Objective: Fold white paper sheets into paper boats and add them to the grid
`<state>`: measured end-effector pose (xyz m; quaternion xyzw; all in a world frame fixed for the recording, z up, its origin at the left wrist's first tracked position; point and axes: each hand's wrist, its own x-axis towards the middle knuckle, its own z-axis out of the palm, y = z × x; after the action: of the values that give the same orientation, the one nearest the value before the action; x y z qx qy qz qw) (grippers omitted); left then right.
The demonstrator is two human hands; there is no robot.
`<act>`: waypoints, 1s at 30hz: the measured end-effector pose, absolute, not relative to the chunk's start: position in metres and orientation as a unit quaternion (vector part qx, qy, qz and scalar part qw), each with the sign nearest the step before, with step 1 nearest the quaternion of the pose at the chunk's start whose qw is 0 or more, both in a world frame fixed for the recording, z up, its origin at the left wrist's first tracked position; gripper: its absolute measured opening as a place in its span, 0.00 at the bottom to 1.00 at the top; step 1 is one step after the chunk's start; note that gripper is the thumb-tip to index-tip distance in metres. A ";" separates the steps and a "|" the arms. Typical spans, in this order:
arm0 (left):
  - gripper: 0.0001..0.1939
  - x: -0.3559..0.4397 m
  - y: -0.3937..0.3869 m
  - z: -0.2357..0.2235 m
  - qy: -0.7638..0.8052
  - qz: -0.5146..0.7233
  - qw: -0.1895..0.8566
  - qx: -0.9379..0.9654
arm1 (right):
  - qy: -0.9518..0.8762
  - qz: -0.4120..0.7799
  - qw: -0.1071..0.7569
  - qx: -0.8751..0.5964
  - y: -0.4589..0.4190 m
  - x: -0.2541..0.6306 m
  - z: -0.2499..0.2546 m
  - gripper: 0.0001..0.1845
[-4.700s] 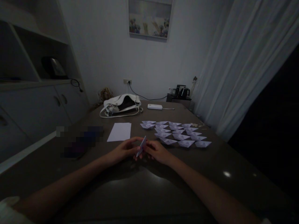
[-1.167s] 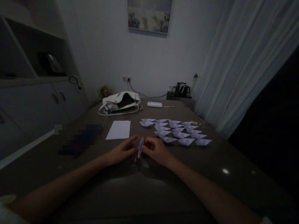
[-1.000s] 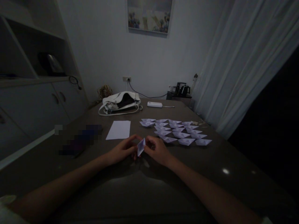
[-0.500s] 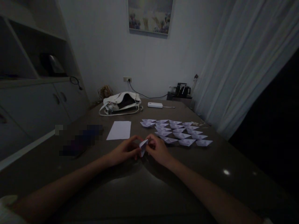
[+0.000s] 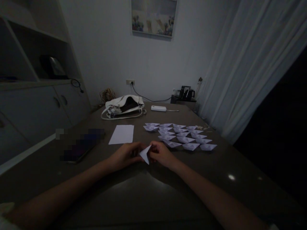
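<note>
Turned since the earlier frame, the folded paper [image 5: 145, 154] showed a broader, pointed face. It was held above the counter [image 5: 153, 199] between the left hand [image 5: 125, 156] and the right hand [image 5: 163, 155], the grip of each pinched on it from its own side. It was likely very light, firm along the creases but easily crumpled across the flaps, so the folded edges seemed best for a gentle hold.

Left fingers [image 5: 137, 145] partly hidden, pixelated object [image 5: 82, 145] unclear
</note>
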<state>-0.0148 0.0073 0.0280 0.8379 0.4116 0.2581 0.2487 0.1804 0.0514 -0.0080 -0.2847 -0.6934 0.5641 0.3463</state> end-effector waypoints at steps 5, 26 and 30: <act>0.12 -0.013 0.005 0.031 0.414 0.277 0.248 0.831 | -0.707 0.543 0.351 -0.287 0.050 0.181 -0.007 0.06; 0.13 -0.012 0.012 0.027 0.454 0.370 0.316 0.747 | -0.791 0.384 0.382 -0.286 0.035 0.186 0.015 0.15; 0.14 -0.011 0.011 0.025 0.449 0.353 0.353 0.741 | -0.796 0.360 0.383 -0.300 0.036 0.185 0.014 0.11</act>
<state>-0.0112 0.0111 0.0250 0.7409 0.4492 0.3535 0.3526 0.1847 0.0357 0.0140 -0.2996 -0.7960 0.3605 0.3829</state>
